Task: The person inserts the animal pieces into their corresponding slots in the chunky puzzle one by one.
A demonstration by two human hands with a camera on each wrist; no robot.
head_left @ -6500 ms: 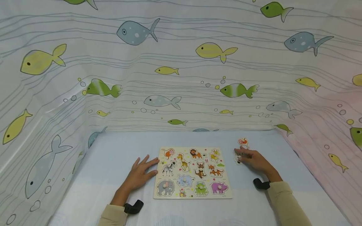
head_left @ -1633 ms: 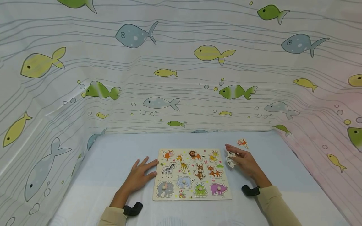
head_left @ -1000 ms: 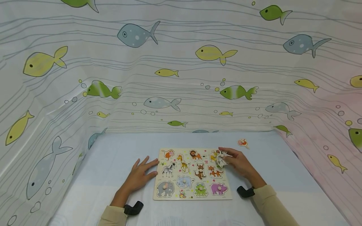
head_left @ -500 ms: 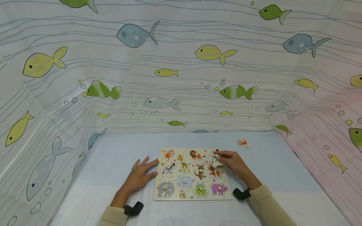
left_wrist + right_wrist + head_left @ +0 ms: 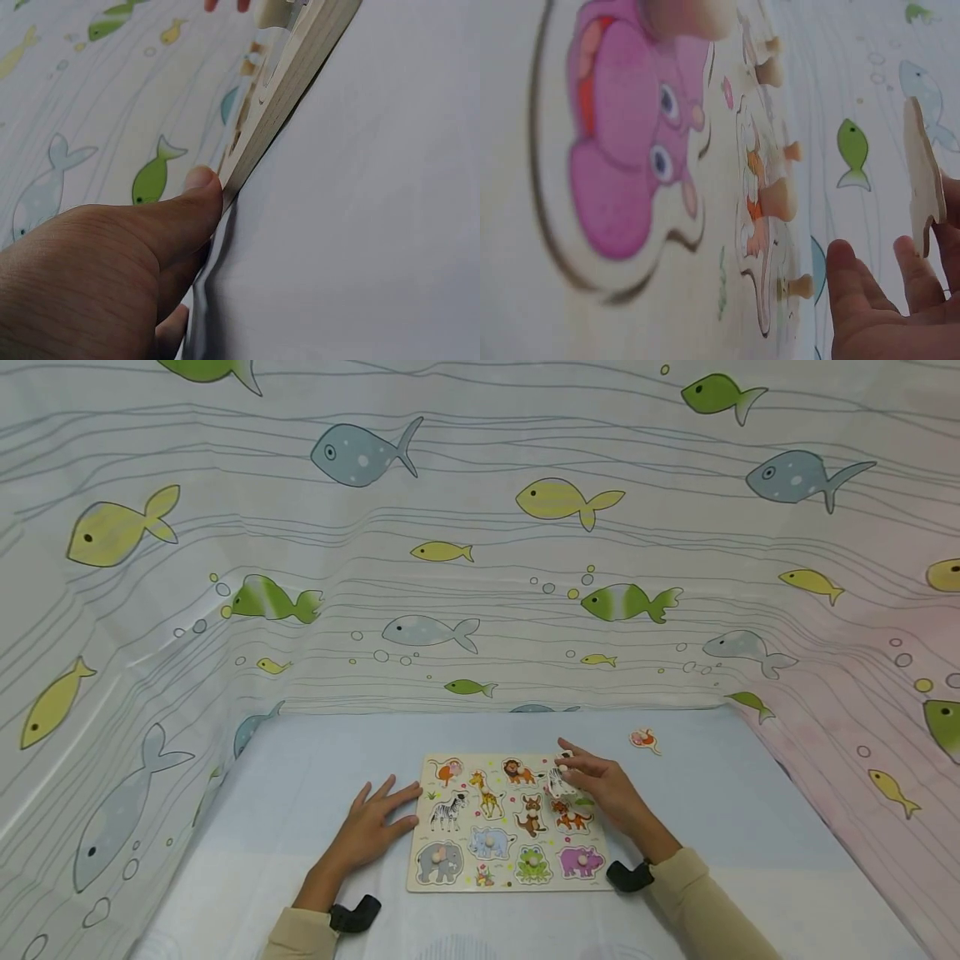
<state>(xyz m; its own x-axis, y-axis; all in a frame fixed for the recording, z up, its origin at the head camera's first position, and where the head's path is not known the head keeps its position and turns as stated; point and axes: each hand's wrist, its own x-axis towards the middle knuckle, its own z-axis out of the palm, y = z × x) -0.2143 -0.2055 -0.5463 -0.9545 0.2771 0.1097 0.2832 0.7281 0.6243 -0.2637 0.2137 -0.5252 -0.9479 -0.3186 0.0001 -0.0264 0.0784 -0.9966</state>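
Observation:
My left hand (image 5: 371, 828) lies spread beside the animal knob puzzle board (image 5: 551, 883), fingertips at its left edge. The left wrist view has the thumb of the left hand (image 5: 112, 262) against the board's wooden side (image 5: 289, 97). Above the board's upper right part, my right hand (image 5: 613, 789) pinches a loose zebra puzzle piece (image 5: 558, 783), which overlaps the goat picture. From the right wrist, this piece (image 5: 922, 169) appears edge-on, raised off the board, with fingers around it. Another zebra (image 5: 447, 811) shows at the board's left.
A small orange-red animal piece (image 5: 643, 741) lies on the table behind the right hand. Several round knobs stick up from the board, among them the hippo's (image 5: 582, 860). Fish-patterned cloth (image 5: 525, 635) rises as walls around the table. Black cameras sit on both wrists.
My right hand has picked up the zebra piece from the table right of the board and carried it left over the board's upper right. The left hand stays in place.

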